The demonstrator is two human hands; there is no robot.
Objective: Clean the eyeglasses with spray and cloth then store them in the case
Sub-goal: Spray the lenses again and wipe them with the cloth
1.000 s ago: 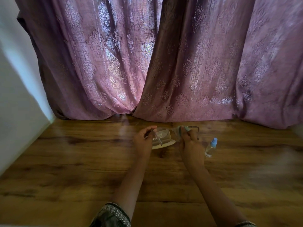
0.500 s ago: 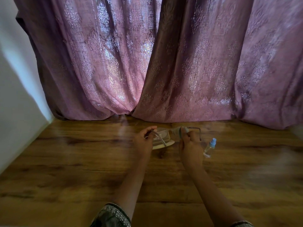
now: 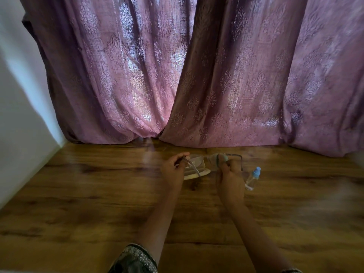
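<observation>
Thin-framed eyeglasses (image 3: 234,155) are held above the wooden surface between both hands. My left hand (image 3: 173,170) pinches the left end of the frame, its temple arm slanting down. My right hand (image 3: 229,178) presses a pale teal cloth (image 3: 221,159) against the right lens. Behind the hands lies the open glasses case (image 3: 197,170), cream-rimmed, partly hidden by my left hand. A small clear spray bottle (image 3: 252,178) with a blue cap stands just right of my right hand, untouched.
The wooden surface (image 3: 98,194) stretches wide toward me. Purple patterned curtains (image 3: 197,75) hang along its far edge. A white wall (image 3: 19,134) borders the left side.
The right temple arm of the glasses has come into view beyond my right hand, and the cloth has shifted slightly on the lens. Both hands stay in nearly the same place.
</observation>
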